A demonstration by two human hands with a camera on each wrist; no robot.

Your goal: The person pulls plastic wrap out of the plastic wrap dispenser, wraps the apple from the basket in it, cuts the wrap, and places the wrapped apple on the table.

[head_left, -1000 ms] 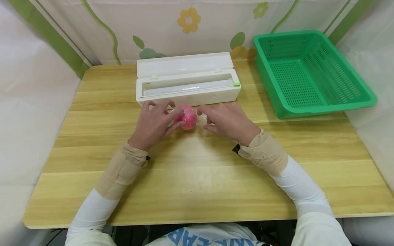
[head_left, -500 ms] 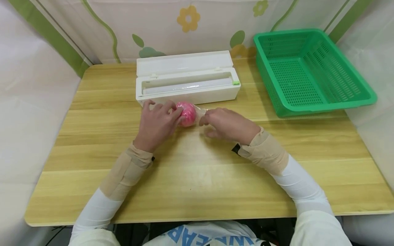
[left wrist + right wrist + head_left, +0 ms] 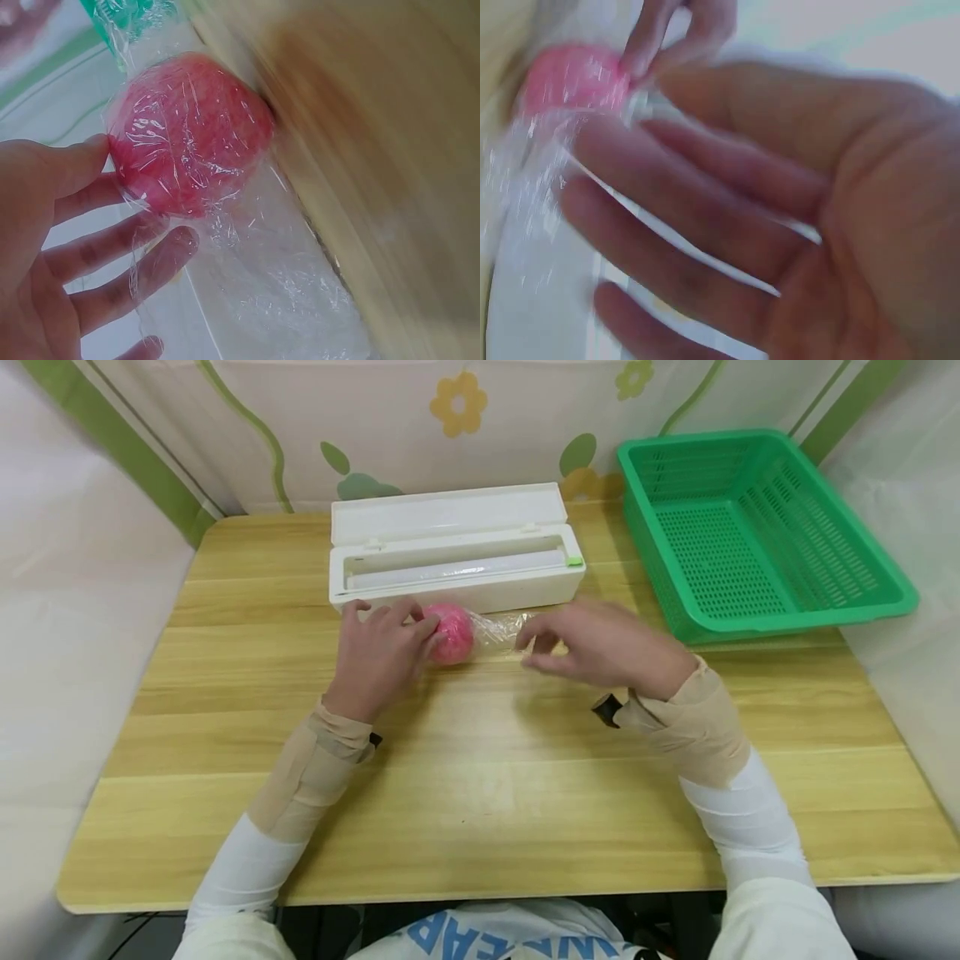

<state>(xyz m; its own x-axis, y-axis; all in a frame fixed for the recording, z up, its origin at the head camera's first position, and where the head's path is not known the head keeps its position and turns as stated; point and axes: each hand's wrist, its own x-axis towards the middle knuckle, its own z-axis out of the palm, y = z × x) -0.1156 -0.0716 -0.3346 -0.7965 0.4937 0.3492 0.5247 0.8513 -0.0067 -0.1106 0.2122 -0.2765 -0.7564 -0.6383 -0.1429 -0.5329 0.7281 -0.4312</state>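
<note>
A pink ball point(image 3: 453, 635) wrapped in clear cling film lies on the table, just in front of the white box. My left hand point(image 3: 378, 656) holds its left side; in the left wrist view the thumb point(image 3: 82, 161) touches the wrapped ball point(image 3: 191, 135) while the other fingers spread behind loose film. A crumpled tail of cling film point(image 3: 501, 631) stretches to the right of the ball. Near that tail's end, my right hand point(image 3: 607, 647) hovers with relaxed, slightly bent fingers. The right wrist view is blurred, and nothing gripped shows in that hand.
Behind the ball stands a white cling film dispenser box point(image 3: 517, 593), its lid point(image 3: 450, 516) raised and a film roll point(image 3: 457, 571) inside. A green plastic basket point(image 3: 678, 614) stands at the back right of the wooden table point(image 3: 480, 827). A patterned curtain point(image 3: 517, 410) hangs behind.
My right hand has moved right, away from the ball, and the film tail between them now lies more in sight. The ball and left hand have shifted slightly left and away.
</note>
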